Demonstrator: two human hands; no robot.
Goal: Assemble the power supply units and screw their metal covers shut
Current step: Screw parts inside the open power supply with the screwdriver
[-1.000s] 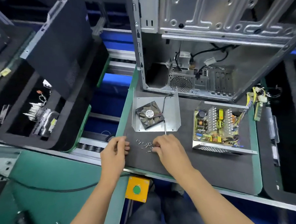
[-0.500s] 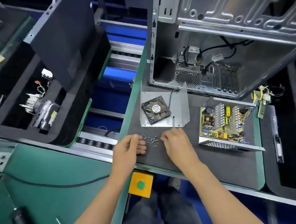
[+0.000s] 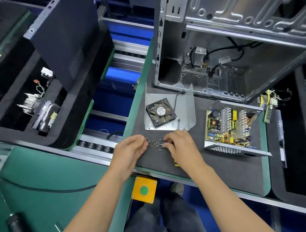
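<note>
Both hands low over loose screws [image 3: 156,143] on dark desk [image 3: 216,170]. Left hand [image 3: 130,149] curled, contents hidden; right hand [image 3: 180,147] fingers bent onto screws, pinch unclear. We isolate one screw first. Cover with fan [image 3: 168,113] just beyond; open power supply [image 3: 233,125] right.

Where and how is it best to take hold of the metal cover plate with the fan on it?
Probably grip the grey metal cover plate by its upturned right flange, coming from the right: that edge stands clear of the mat, while the black square fan fills the left.

A green workbench [image 3: 42,178] edges a roller conveyor [image 3: 95,146] carrying dark foam-lined pallets [image 3: 216,170].
</note>
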